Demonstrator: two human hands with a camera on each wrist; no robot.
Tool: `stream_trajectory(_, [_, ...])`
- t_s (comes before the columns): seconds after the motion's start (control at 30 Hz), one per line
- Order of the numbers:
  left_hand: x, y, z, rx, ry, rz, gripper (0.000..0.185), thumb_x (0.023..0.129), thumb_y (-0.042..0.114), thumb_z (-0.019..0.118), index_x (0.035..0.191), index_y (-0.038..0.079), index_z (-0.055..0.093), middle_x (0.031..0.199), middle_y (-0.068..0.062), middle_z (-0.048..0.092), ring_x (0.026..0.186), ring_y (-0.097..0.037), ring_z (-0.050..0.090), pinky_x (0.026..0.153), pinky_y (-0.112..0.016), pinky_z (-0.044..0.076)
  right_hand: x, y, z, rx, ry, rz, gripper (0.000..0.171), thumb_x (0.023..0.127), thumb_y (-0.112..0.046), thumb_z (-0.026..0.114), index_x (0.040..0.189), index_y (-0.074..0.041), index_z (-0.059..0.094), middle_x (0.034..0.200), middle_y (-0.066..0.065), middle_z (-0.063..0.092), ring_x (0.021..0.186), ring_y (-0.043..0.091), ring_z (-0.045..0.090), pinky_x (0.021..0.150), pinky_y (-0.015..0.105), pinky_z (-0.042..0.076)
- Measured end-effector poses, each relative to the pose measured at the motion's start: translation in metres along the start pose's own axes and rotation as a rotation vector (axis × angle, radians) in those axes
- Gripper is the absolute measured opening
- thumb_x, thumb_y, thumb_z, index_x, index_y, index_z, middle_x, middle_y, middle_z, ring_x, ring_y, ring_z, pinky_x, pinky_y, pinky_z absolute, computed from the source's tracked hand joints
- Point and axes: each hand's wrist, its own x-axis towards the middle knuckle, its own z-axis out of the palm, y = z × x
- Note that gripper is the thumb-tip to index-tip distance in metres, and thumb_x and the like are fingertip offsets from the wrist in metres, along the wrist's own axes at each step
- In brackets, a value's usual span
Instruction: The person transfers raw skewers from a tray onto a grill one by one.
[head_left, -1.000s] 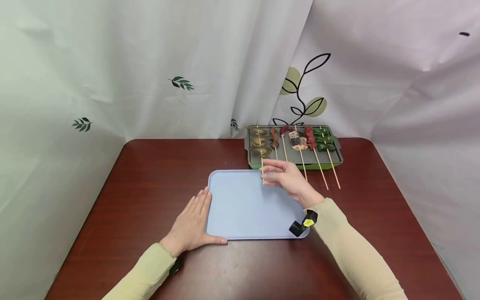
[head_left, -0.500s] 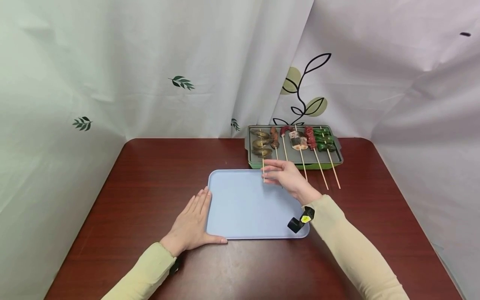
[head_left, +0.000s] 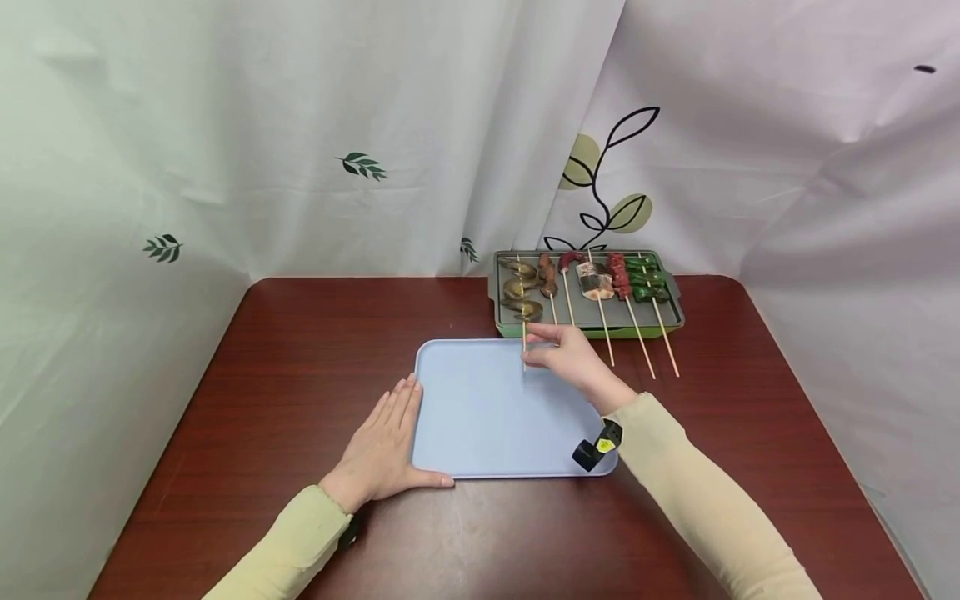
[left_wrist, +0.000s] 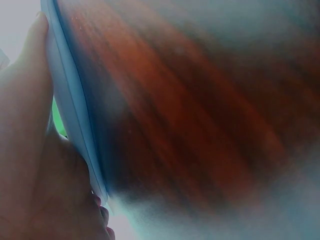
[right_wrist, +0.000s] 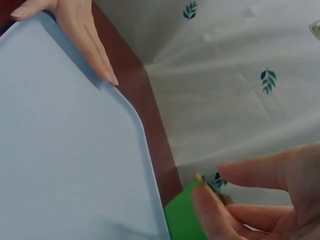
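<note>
Right now, a thin pinch on one skewer stick (head_left: 523, 346).
Right hand (head_left: 572, 360) pinches it over the blue tray (head_left: 480, 433); left hand (head_left: 382, 450) lies flat at the tray's left edge — the loaded far end could tip or slip.

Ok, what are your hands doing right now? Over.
Right hand pinches the thin wooden skewer of golden-brown pieces. Left hand rests flat against the pale blue plastic tray. Nothing in the way.

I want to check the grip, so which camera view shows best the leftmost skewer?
The head view: the leftmost skewer lies on the grill pan, the right hand pinching its stick. The right wrist view shows only the tip between fingers; the left wrist view shows none.
</note>
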Motion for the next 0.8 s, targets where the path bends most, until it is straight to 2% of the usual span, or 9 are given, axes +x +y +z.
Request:
stream_trajectory(0.2, [0.000,0.000,0.000,-0.008,0.011,0.004,0.140,0.070,0.095,0.052,0.156,-0.011,0.022,0.165,-0.027,0.015,0.151,-0.037,0.018,0.121,-0.048,0.020,-0.011,-0.004,-0.001,-0.063,-0.019,-0.022,0.062,0.097,-0.020,0.070,0.152,-0.002,0.046,0.146,0.017,0.054,0.125,0.030,0.059,0.106,0.049,0.044])
stream_trajectory(0.3, [0.001,0.000,0.001,-0.012,0.019,0.011,0.140,0.070,0.094,0.053,0.156,-0.012,0.022,0.164,-0.027,0.015,0.151,-0.037,0.019,0.121,-0.048,0.021,-0.017,-0.009,-0.004,-0.045,-0.017,-0.050,0.065,0.099,-0.026,0.069,0.153,-0.001,0.044,0.149,0.016,0.052,0.129,0.031,0.056,0.107,0.047,0.044])
stream_trajectory(0.47, [0.002,0.000,0.000,-0.017,0.023,0.012,0.140,0.070,0.094,0.054,0.156,-0.011,0.022,0.165,-0.027,0.015,0.151,-0.037,0.019,0.121,-0.049,0.020,-0.026,-0.015,-0.015,-0.005,0.031,-0.140,0.064,0.101,-0.030,0.065,0.154,-0.002,0.042,0.151,0.016,0.049,0.127,0.032,0.057,0.106,0.047,0.046])
stream_trajectory(0.57, [0.002,-0.002,0.001,-0.040,0.009,0.010,0.140,0.070,0.094,0.054,0.157,-0.011,0.021,0.165,-0.026,0.013,0.152,-0.037,0.017,0.121,-0.049,0.019,-0.032,-0.016,-0.026,-0.042,0.077,-0.203,0.061,0.102,-0.033,0.064,0.153,-0.006,0.046,0.151,0.014,0.049,0.129,0.031,0.055,0.106,0.051,0.044])
stream_trajectory(0.63, [0.002,-0.005,0.002,-0.090,0.009,0.005,0.138,0.072,0.093,0.055,0.157,-0.010,0.021,0.165,-0.025,0.014,0.152,-0.036,0.016,0.121,-0.049,0.018,-0.036,-0.015,-0.035,-0.110,0.112,-0.250,0.059,0.102,-0.036,0.063,0.152,-0.009,0.048,0.149,0.013,0.051,0.129,0.031,0.055,0.105,0.053,0.044])
stream_trajectory(0.8, [0.006,-0.017,-0.003,-0.228,0.045,-0.014,0.125,0.078,0.085,0.059,0.158,-0.005,0.026,0.165,-0.022,0.020,0.152,-0.033,0.017,0.122,-0.049,0.014,-0.041,-0.011,-0.059,-0.400,0.267,-0.404,0.056,0.101,-0.038,0.065,0.148,-0.010,0.054,0.146,0.015,0.055,0.127,0.035,0.056,0.101,0.054,0.047])
